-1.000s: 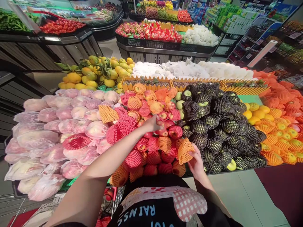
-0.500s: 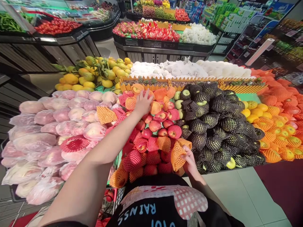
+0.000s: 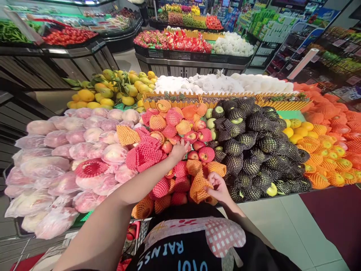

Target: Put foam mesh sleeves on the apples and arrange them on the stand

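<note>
My left hand [image 3: 179, 150] reaches into the middle of the apple heap, its fingers curled down over a red apple that they mostly hide. Bare red apples [image 3: 199, 145] lie right beside it, and others around sit in pink or orange foam net sleeves. Near the front edge of the heap, my right hand [image 3: 219, 187] pinches an orange foam net sleeve [image 3: 199, 188]; whether it has fruit inside cannot be seen. Another orange foam net [image 3: 216, 168] lies just behind the right hand. Left of my left hand are crumpled pink foam nets [image 3: 145, 152].
Bagged pinkish fruit [image 3: 59, 165] fills the left side. Green fruit in black nets [image 3: 254, 150] is heaped to the right, with yellow fruit [image 3: 303, 130] beyond. A low orange fence planter [image 3: 172, 101] runs behind the apples. A shopping cart [image 3: 141, 229] stands at lower left.
My left hand has come back from the rear of the apple heap to its middle. My right hand has shifted slightly left with the orange foam net sleeve.
</note>
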`<state>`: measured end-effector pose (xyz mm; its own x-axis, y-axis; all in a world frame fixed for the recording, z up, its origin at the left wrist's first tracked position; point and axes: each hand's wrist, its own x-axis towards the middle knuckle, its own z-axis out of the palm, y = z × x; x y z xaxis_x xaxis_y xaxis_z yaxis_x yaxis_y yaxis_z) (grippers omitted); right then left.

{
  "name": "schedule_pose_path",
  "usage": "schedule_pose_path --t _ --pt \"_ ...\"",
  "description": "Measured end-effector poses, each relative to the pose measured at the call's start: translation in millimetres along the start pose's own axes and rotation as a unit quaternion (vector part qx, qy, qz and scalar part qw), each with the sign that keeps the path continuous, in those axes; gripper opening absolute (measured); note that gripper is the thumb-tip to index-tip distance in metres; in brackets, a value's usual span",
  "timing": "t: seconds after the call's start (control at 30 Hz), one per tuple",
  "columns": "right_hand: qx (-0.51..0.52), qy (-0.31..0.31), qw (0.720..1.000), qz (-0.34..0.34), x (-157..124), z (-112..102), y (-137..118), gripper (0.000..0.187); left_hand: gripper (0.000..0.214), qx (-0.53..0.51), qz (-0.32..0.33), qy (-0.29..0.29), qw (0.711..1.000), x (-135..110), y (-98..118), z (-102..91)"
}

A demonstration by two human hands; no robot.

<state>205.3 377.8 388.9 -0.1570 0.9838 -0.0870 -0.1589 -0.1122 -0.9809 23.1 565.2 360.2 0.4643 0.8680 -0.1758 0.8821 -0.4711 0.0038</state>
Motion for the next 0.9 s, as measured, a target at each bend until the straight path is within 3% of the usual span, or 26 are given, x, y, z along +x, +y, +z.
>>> schedule_pose_path --t 0.1,0.23,0.33,0.37,0.43,0.5,0.57,0.63,0.7,0.77,0.9 --pt "0.044 -0.028 0.998 0.043 -3 5 0 0.042 0.085 -0.011 0.01 0.008 1.0 -2 0 -3.3" --pt "0.002 0.008 1.0 0.03 -8 2 0 0.05 0.08 -0.033 -0.002 0.038 0.999 -13 -2 -24.2" --pt "-0.038 0.045 0.997 0.055 -13 -5 4 0.047 0.081 -0.179 -0.056 0.12 0.975 -33 -6 -45.1" --pt "-0.038 0.054 0.995 0.071 -15 -8 7 0.049 0.078 -0.278 -0.074 0.15 0.946 -42 -7 -50.5" --pt "-0.02 0.08 0.992 0.096 -19 -10 14 0.055 0.064 -0.509 -0.098 0.168 0.839 -61 -6 -56.9" --pt "0.016 0.112 0.988 0.108 -22 -9 21 0.059 0.051 -0.695 -0.109 0.122 0.701 -82 -1 -57.9" --pt "0.064 0.125 0.983 0.116 -23 -3 23 0.059 0.053 -0.808 -0.116 0.064 0.574 -103 9 -56.1" --pt "0.099 0.081 0.984 0.122 -22 7 19 0.055 0.058 -0.864 -0.115 0.026 0.49 -122 22 -54.2" --pt "0.095 -0.014 0.989 0.115 -20 20 9 0.047 0.065 -0.89 -0.107 0.003 0.444 -137 36 -52.5" --pt "0.065 -0.109 0.988 0.091 -18 31 -2 0.036 0.073 -0.903 -0.11 -0.012 0.416 -149 47 -49.5" --pt "0.012 -0.177 0.984 0.034 -17 41 -15 0.026 0.078 -0.92 -0.136 -0.03 0.366 -164 61 -33.4"
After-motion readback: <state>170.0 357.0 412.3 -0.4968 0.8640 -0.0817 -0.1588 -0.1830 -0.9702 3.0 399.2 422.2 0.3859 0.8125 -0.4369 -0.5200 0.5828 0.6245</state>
